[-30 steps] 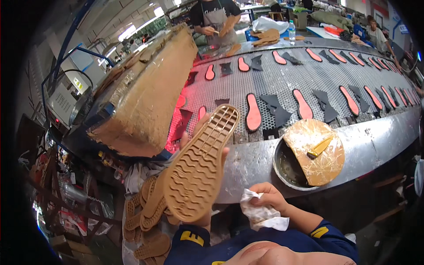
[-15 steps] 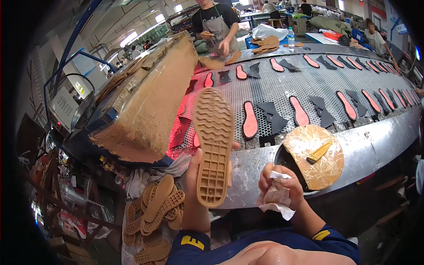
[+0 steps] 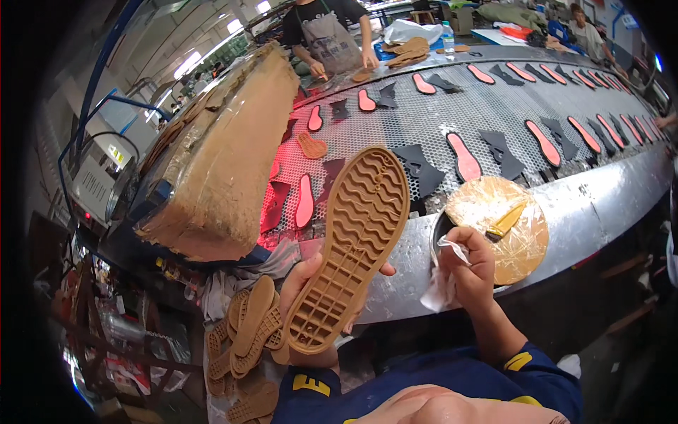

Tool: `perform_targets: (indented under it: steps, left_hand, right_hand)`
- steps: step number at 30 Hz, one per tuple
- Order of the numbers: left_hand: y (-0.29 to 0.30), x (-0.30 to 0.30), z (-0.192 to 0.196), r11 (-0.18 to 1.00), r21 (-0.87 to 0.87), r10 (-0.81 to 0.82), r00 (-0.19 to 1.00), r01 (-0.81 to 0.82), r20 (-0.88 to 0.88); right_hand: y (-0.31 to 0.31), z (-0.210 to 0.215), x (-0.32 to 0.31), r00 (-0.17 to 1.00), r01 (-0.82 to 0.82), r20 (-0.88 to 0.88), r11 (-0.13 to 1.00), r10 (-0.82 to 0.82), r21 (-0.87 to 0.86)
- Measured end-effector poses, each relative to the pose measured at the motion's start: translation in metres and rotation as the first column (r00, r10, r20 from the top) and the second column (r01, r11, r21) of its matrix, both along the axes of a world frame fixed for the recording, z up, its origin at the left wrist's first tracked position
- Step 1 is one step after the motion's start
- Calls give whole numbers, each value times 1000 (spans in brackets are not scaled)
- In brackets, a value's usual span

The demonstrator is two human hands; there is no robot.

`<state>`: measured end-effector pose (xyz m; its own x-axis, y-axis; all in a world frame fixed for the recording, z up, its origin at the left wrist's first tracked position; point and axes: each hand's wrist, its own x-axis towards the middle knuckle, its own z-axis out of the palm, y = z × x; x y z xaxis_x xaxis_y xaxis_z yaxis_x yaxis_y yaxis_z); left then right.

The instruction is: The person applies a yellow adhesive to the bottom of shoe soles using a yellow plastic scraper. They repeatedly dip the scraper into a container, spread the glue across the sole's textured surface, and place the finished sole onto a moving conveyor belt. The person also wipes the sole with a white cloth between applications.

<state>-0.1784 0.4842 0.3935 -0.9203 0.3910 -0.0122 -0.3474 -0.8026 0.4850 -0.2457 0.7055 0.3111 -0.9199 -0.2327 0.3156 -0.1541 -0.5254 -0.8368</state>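
Observation:
My left hand [image 3: 302, 277] grips a tan shoe sole [image 3: 349, 247] from behind, with its thumb at one edge and a fingertip at the other. The sole's wavy and gridded tread faces me, and its toe end leans to the right. My right hand [image 3: 472, 267] pinches a crumpled white cloth or tissue [image 3: 439, 284] that hangs down over the metal edge. Close by that hand, a round tan board [image 3: 530, 254] covers most of a dark round container. A yellow brush-like tool [image 3: 507, 220] lies on the board.
Pink insoles [image 3: 464, 157] and black upper pieces [image 3: 503, 155] lie in rows on a mesh conveyor [image 3: 395, 127]. A worn tan hood [image 3: 233, 148] stands over its left end. Several soles [image 3: 251, 325] are piled at lower left. Across the conveyor stands a co-worker [image 3: 328, 42].
The sole in my left hand has tilted to the right. My right hand has risen with the cloth. A small tan sole now lies on the conveyor near the co-worker, whose hands have lowered.

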Motion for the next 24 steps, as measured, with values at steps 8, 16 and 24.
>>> perform_targets:
  steps: [8, 16, 24]
  left_hand:
    - [5, 3, -4, 999, -36, -34, 999, 33, -20]
    - [36, -6, -4, 942, -300, 120, 987, -148, -110]
    - [36, -12, -8, 860, -426, 215, 956, -282, -200]
  right_hand:
    - [4, 22, -9, 654, 612, -669, 767, -353, 194]
    - [-10, 13, -10, 598, 618, -752, 757, -278, 212]
    - [-30, 0, 3, 659, 527, -716, 821, -229, 222]
